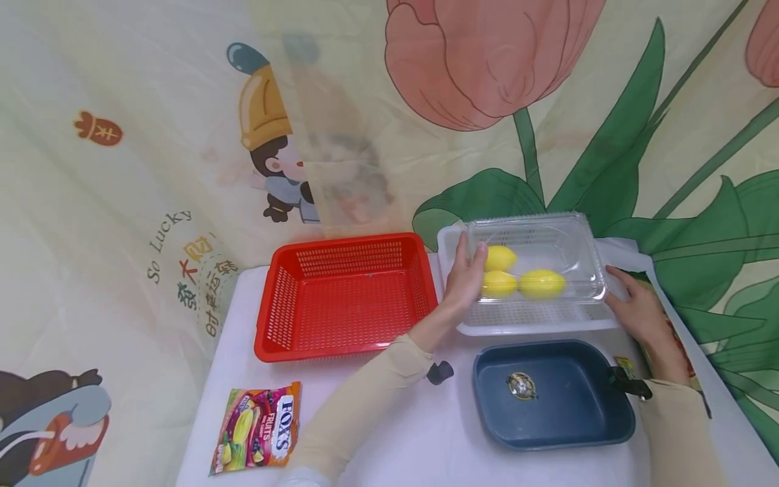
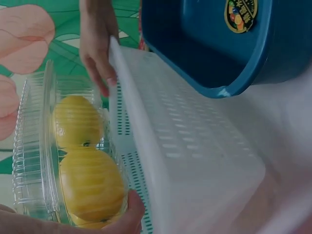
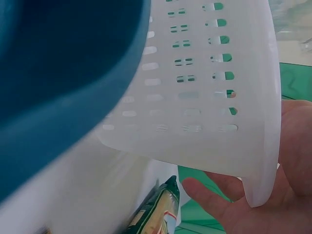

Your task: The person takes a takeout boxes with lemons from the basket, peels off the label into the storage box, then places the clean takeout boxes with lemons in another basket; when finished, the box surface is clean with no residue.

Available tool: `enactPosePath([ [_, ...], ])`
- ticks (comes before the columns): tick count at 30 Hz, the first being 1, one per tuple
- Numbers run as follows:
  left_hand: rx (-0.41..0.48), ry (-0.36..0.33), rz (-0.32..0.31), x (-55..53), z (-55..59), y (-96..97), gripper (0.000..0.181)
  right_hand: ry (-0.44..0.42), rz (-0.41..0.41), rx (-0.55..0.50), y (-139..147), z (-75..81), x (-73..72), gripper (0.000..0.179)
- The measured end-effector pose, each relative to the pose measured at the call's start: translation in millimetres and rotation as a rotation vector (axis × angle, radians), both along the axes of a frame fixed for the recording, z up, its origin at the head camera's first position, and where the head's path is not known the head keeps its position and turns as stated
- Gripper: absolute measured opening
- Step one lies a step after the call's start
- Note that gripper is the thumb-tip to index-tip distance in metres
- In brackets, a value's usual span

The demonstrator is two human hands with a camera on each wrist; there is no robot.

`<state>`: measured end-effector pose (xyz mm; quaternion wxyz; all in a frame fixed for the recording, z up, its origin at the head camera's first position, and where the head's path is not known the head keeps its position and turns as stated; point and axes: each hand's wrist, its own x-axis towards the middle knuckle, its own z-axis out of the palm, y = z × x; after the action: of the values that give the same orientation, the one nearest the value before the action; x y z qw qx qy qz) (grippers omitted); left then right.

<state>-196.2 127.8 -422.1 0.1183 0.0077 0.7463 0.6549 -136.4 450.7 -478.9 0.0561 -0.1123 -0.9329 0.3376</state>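
Observation:
A clear plastic box [image 1: 575,243] with yellow lemons [image 1: 541,284] inside is over the white perforated basket [image 1: 535,329] at the back right. My left hand [image 1: 465,277] grips the box's left end, its thumb showing near the lemons in the left wrist view. At the basket's right end is my right hand [image 1: 642,314], fingers fairly straight. In the right wrist view the basket rim [image 3: 270,122] passes between the right thumb and the spread fingers [image 3: 204,195]. Whether the right fingertips also touch the box cannot be told.
A red perforated basket [image 1: 263,338] stands left of the white one. In front is a blue basin [image 1: 548,443] with a round sticker. A FOX'S candy bag [image 1: 258,429] lies front left. A green packet [image 3: 158,209] lies at the right, partly beneath the right arm.

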Motion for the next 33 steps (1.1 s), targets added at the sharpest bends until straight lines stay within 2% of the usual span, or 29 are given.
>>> enactPosePath([
  [9,-0.019,-0.016,0.03,-0.8,-11.3,17.5,0.067,-0.036,-0.027,-0.012,3,-3.5,-0.5,0.067],
  [17,-0.069,-0.04,0.04,-5.9,-26.8,22.5,0.065,-0.063,-0.026,-0.029,1,-4.0,-0.6,0.071],
  [23,-0.105,-0.056,0.055,-9.7,-38.1,24.7,0.065,-0.046,-0.005,-0.015,-1,-2.5,-2.0,0.071],
  [33,-0.101,-0.078,0.048,-13.7,-47.2,32.1,0.065,-0.049,-0.002,0.011,0,-1.8,-0.9,0.072],
])
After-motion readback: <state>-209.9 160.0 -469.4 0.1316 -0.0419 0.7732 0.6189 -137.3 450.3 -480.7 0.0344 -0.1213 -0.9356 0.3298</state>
